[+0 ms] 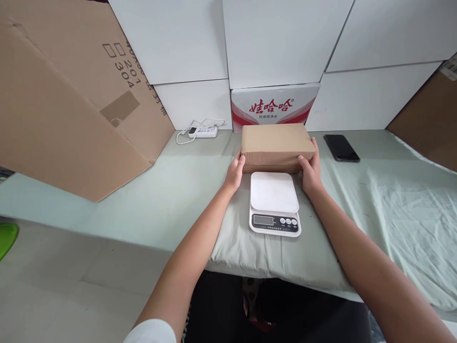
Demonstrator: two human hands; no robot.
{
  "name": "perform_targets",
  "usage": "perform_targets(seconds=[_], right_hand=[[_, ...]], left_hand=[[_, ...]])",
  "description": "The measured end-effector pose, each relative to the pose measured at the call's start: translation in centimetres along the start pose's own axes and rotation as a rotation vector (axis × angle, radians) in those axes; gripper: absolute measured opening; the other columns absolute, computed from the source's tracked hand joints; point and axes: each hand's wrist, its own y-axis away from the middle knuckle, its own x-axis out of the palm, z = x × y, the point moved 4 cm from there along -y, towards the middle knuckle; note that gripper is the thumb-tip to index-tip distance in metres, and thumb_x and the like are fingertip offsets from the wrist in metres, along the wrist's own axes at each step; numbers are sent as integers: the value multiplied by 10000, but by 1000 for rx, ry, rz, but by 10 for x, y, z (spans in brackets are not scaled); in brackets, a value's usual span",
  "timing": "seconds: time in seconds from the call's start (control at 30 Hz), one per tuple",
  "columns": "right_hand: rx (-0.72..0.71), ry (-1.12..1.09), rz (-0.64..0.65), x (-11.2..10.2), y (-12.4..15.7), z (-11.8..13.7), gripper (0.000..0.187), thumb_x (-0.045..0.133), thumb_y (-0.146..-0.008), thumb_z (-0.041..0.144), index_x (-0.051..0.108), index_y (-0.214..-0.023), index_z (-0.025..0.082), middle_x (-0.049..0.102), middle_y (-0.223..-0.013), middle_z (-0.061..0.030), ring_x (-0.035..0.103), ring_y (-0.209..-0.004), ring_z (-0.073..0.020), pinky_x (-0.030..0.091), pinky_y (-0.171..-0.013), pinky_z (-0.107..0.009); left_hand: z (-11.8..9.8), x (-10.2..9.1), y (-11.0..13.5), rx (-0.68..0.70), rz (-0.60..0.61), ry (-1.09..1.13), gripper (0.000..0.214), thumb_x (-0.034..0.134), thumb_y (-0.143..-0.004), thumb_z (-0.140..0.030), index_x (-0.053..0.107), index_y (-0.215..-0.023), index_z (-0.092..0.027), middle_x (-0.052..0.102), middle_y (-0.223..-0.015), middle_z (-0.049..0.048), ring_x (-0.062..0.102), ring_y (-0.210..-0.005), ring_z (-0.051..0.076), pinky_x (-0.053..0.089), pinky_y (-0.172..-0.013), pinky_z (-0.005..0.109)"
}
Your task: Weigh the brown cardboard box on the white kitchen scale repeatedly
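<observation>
A flat brown cardboard box (275, 145) lies on the pale green cloth just beyond a white digital kitchen scale (274, 202). My left hand (235, 172) grips the box's left end, thumb on the front face. My right hand (311, 169) grips its right end, fingers curled around the corner. The scale's platform is bare and its display and buttons face me.
A black phone (341, 147) lies to the right of the box. A white charger with cable (202, 130) lies at the back left. A red-and-white printed carton (274, 107) stands behind the box against white boxes. A large flattened cardboard sheet (67, 95) leans at the left.
</observation>
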Motion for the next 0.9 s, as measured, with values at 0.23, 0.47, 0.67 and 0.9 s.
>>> perform_targets(seconds=[0.23, 0.47, 0.67, 0.9], right_hand=[[26, -22, -41, -1, 2, 6, 1153, 786, -774, 845, 448, -1753, 339, 509, -1869, -75, 435, -1778, -388, 210, -1546, -598], [-14, 32, -33, -2, 2, 0, 1080, 720, -856, 827, 438, -1785, 353, 554, -1834, -69, 456, -1769, -366, 244, -1540, -569], [-11, 25, -38, -3, 1, -2, 1031, 733, -856, 799, 483, -1754, 360, 556, -1830, -53, 406, -1797, -360, 224, -1548, -571], [-1, -12, -34, -2, 0, -1, 1112, 757, -818, 794, 435, -1778, 336, 505, -1871, -76, 435, -1777, -388, 211, -1549, -597]], left_hand=[[-3, -1, 1, -10, -21, -13, 856, 432, -1098, -806, 523, -1765, -277, 593, -1834, 54, 457, -1778, 309, 349, -1468, 442], [-4, -1, 2, 18, -14, -19, 825, 434, -1107, -776, 518, -1773, -297, 593, -1835, 23, 477, -1766, 300, 357, -1466, 429], [-4, -1, 1, 33, -15, -5, 817, 455, -1108, -763, 522, -1773, -293, 601, -1828, 28, 425, -1796, 320, 329, -1482, 453], [-3, -2, 2, -2, -16, -12, 832, 442, -1111, -776, 507, -1781, -287, 564, -1857, 36, 417, -1802, 313, 317, -1489, 455]])
